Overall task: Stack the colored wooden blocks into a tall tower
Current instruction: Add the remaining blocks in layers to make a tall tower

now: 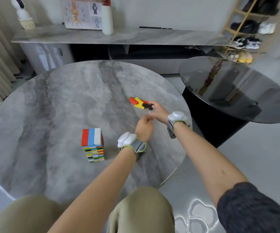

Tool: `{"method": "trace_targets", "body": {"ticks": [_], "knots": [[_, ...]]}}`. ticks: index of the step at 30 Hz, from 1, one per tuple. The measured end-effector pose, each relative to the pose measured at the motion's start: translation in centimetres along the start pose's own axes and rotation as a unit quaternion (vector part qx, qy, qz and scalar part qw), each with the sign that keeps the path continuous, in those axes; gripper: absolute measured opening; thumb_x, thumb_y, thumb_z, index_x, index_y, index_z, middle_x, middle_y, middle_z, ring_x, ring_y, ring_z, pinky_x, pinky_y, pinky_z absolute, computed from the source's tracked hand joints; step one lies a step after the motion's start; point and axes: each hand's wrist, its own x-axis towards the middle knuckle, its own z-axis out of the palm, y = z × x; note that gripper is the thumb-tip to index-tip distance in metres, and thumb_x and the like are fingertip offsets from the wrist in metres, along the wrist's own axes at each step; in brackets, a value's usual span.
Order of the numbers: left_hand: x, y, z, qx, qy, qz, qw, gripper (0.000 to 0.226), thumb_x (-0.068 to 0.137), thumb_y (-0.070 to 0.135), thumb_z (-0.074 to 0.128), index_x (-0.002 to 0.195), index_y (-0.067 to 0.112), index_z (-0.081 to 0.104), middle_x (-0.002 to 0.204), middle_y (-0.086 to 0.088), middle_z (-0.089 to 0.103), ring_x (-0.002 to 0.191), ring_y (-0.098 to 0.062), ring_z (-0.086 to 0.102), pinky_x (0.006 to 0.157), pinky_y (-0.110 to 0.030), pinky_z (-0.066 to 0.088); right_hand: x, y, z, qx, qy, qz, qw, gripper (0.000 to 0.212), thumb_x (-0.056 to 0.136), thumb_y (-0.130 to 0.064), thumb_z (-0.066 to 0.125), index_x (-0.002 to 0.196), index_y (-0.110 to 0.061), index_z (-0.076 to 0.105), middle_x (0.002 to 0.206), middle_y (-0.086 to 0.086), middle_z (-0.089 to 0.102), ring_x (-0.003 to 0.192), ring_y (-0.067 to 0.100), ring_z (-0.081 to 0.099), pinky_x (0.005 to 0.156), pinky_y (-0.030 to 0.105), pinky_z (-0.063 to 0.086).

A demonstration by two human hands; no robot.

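Note:
A tower of coloured wooden blocks (93, 145) stands on the round marble table (60, 101), left of centre. Its top layer shows a red, a blue and a white block side by side. Farther right lies a small heap of loose blocks (138, 102), red and yellow among them. My right hand (157, 110) reaches into that heap and pinches a black block (148, 106) at its near end. My left hand (144, 127) hovers just below the right one, fingers loosely curled, holding nothing that I can see.
A dark glass round table (236, 91) stands close on the right. A long grey sideboard (119, 37) with a white vase and a picture runs along the back. A shoe rack (246, 27) is at the far right. My knees sit below the table edge.

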Motion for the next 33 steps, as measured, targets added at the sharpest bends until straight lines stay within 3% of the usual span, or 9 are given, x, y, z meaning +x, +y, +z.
{"method": "trace_targets", "body": {"ticks": [4, 7, 9, 14, 19, 23, 27, 30, 33], "knots": [[3.9, -3.2, 1.7, 0.000, 0.024, -0.047, 0.999, 0.035, 0.095, 0.001, 0.036, 0.125, -0.002, 0.053, 0.130, -0.019, 0.053, 0.115, -0.031, 0.053, 0.083, -0.026, 0.042, 5.9, 0.6, 0.1, -0.273, -0.022, -0.060, 0.960, 0.070, 0.088, -0.038, 0.058, 0.148, -0.028, 0.023, 0.150, 0.013, 0.030, 0.139, 0.034, 0.026, 0.113, 0.037, 0.022], [5.0, -5.4, 1.7, -0.009, 0.059, -0.063, 0.996, 0.035, 0.094, 0.002, 0.035, 0.123, 0.001, 0.054, 0.124, -0.021, 0.056, 0.089, -0.029, 0.058, 0.072, -0.026, 0.044, 8.1, 0.7, 1.2, -0.296, -0.046, -0.026, 0.954, 0.079, 0.085, -0.060, 0.051, 0.147, -0.042, 0.006, 0.158, 0.003, 0.004, 0.143, 0.041, -0.005, 0.116, 0.053, 0.008], [6.0, -6.5, 1.5, -0.001, 0.087, -0.062, 0.994, 0.035, 0.093, 0.001, 0.036, 0.121, 0.001, 0.056, 0.122, -0.021, 0.058, 0.095, -0.031, 0.059, 0.075, -0.025, 0.044, 9.8, 0.9, 1.9, -0.331, -0.030, -0.007, 0.943, 0.078, 0.085, -0.066, 0.043, 0.147, -0.042, 0.002, 0.158, 0.005, 0.000, 0.144, 0.040, -0.002, 0.115, 0.054, 0.009], [7.0, -8.0, 1.4, 0.045, 0.127, -0.033, 0.990, 0.036, 0.090, 0.000, 0.037, 0.117, 0.005, 0.060, 0.123, -0.011, 0.060, 0.115, -0.027, 0.053, 0.089, -0.025, 0.039, 12.4, 0.4, 3.6, -0.369, -0.057, -0.045, 0.926, 0.064, 0.093, -0.057, 0.034, 0.148, -0.041, 0.005, 0.159, 0.002, 0.000, 0.144, 0.039, 0.005, 0.116, 0.052, 0.011], [7.1, -8.6, 1.9, 0.096, 0.158, -0.011, 0.983, 0.036, 0.085, -0.002, 0.042, 0.113, 0.007, 0.063, 0.124, -0.011, 0.059, 0.118, -0.028, 0.050, 0.096, -0.032, 0.038, 12.6, 2.1, 4.9, -0.363, -0.059, -0.106, 0.924, 0.055, 0.089, -0.050, 0.033, 0.142, -0.040, 0.030, 0.153, -0.003, 0.028, 0.141, 0.028, 0.025, 0.109, 0.060, 0.022], [6.6, -8.2, 1.5, 0.081, 0.128, -0.003, 0.988, 0.034, 0.086, -0.002, 0.042, 0.113, 0.004, 0.062, 0.122, -0.014, 0.058, 0.118, -0.029, 0.050, 0.096, -0.031, 0.038, 9.4, 3.0, 3.7, -0.377, -0.054, -0.146, 0.913, 0.047, 0.098, -0.031, 0.039, 0.144, -0.039, 0.030, 0.155, -0.009, 0.022, 0.142, 0.019, 0.024, 0.109, 0.055, 0.022], [4.6, -8.2, 1.1, 0.078, 0.104, -0.007, 0.991, 0.032, 0.086, 0.000, 0.045, 0.115, 0.002, 0.059, 0.120, -0.017, 0.058, 0.116, -0.031, 0.051, 0.096, -0.033, 0.039, 3.7, 4.5, 3.8, -0.348, -0.086, -0.182, 0.916, 0.045, 0.098, -0.026, 0.044, 0.142, -0.032, 0.038, 0.156, -0.006, 0.024, 0.141, 0.017, 0.027, 0.108, 0.035, 0.016], [1.9, -8.0, 0.9, 0.100, 0.099, -0.017, 0.990, 0.033, 0.085, 0.004, 0.049, 0.117, 0.001, 0.054, 0.123, -0.021, 0.051, 0.118, -0.034, 0.046, 0.098, -0.036, 0.038, -1.1, 5.5, 4.0, -0.333, -0.086, -0.200, 0.918, 0.044, 0.096, -0.024, 0.045, 0.139, -0.036, 0.041, 0.154, -0.008, 0.027, 0.141, 0.015, 0.029, 0.107, 0.043, 0.022], [-0.5, -8.6, 0.5, 0.133, 0.084, -0.037, 0.987, 0.037, 0.087, 0.010, 0.051, 0.123, 0.002, 0.046, 0.129, -0.020, 0.041, 0.121, -0.034, 0.041, 0.099, -0.035, 0.034, -4.6, 6.2, 4.7, -0.315, -0.101, -0.197, 0.923, 0.050, 0.093, -0.016, 0.048, 0.138, -0.038, 0.042, 0.152, -0.011, 0.030, 0.140, 0.013, 0.030, 0.104, 0.038, 0.020]]}}
